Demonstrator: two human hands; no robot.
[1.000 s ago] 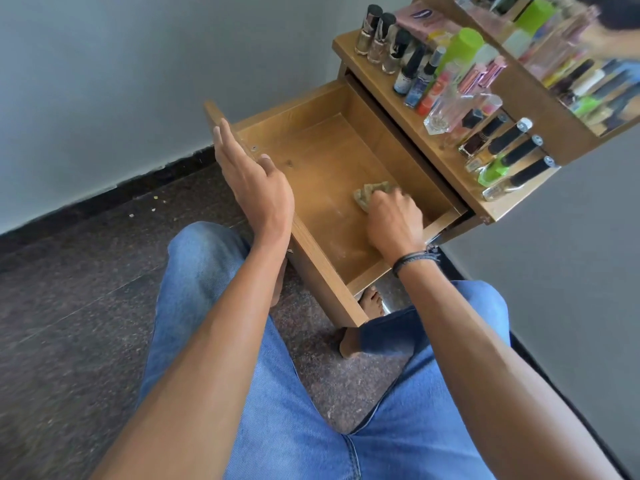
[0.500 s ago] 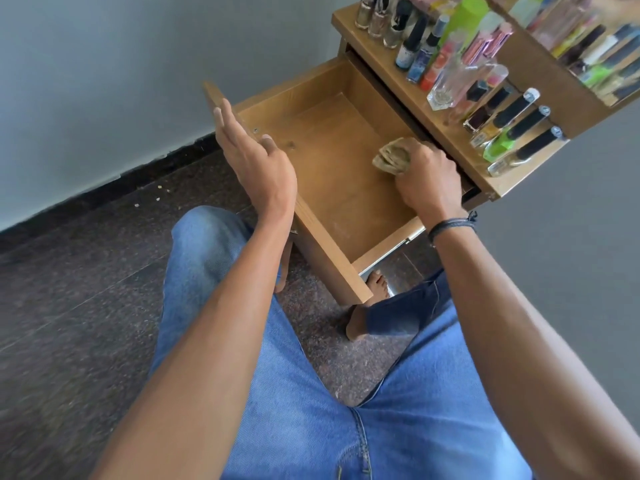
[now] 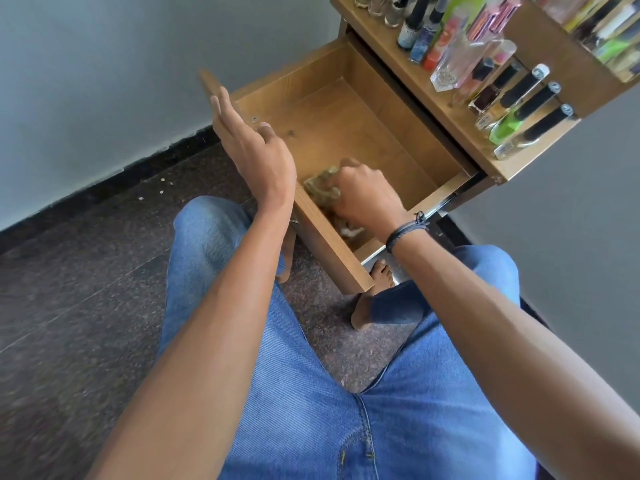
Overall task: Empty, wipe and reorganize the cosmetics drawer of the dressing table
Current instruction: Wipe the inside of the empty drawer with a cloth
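Observation:
The wooden drawer [image 3: 349, 109] is pulled out of the dressing table and holds nothing but a cloth. My right hand [image 3: 363, 197] grips the crumpled greenish cloth [image 3: 320, 187] and presses it on the drawer floor, close behind the front panel. My left hand [image 3: 254, 150] rests on the top edge of the front panel [image 3: 329, 244], fingers straight and thumb inside the drawer. Nail polish and perfume bottles [image 3: 491, 81] stand in rows on the table top [image 3: 433, 98].
My legs in blue jeans [image 3: 311, 393] reach toward the drawer, with bare feet [image 3: 374, 289] under it. Dark speckled floor [image 3: 69, 306] lies to the left, grey wall [image 3: 104, 64] behind. A mirror edge [image 3: 568, 64] stands at the table's back.
My right hand has swept the cloth from the drawer's back right toward the front panel. My left hand has stayed on the panel's edge. The camera has tilted downward.

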